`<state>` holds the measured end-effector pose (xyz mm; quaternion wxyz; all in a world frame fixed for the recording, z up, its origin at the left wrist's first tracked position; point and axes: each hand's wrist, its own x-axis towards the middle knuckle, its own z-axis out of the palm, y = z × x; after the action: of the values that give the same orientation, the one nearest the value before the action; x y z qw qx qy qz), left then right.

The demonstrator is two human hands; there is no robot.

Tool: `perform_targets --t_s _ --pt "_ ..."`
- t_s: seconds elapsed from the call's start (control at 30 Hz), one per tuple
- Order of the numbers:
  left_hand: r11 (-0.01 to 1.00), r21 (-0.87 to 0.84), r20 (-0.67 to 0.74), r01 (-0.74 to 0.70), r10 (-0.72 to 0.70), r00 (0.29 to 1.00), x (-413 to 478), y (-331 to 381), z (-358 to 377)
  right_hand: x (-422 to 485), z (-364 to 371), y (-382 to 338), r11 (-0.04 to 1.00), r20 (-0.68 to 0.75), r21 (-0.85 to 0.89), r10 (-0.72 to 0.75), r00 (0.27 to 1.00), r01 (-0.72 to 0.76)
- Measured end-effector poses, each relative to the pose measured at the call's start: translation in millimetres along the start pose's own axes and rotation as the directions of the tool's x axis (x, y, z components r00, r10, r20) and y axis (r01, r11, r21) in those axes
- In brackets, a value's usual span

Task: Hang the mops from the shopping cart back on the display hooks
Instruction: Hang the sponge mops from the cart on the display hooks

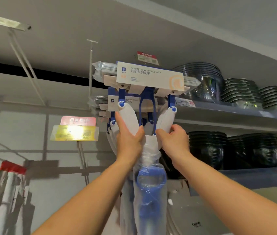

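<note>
At the centre of the frame, a sponge mop (149, 77) is held head-up, its labelled white head level with the upper shelf (236, 114) to the right. The left hand (129, 139) grips the left white wing (128, 117) below the head, thumb and fingers curled round it; the right hand (175, 141) pinches the lower end of the right white wing (167, 118). The mop's blue handle (151, 184), wrapped in clear plastic, runs down between the forearms. More mops (106, 102) hang just behind. Stacked dark bowls (242, 92) fill the shelves at right, and a yellow price tag (74, 133) sits centre left.
</note>
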<state>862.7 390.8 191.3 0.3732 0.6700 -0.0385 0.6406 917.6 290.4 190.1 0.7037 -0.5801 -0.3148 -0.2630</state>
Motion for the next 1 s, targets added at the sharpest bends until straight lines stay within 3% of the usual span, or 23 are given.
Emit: perform_targets --t_s 0.17,0.5,1.0 --pt "0.999 0.041 -0.079 -0.034 0.037 0.996 12 -8 3 21 15 6 0.999 0.068 0.044 -0.008 0.998 0.005" --pt "0.996 0.082 -0.077 -0.043 0.050 0.996 43 -35 6 49 47 26 0.996 0.099 0.092 -0.022 0.995 0.013" --pt "0.995 0.067 -0.063 -0.077 0.082 0.995 43 -37 4 43 56 31 0.973 -0.013 0.227 -0.047 0.999 0.049"
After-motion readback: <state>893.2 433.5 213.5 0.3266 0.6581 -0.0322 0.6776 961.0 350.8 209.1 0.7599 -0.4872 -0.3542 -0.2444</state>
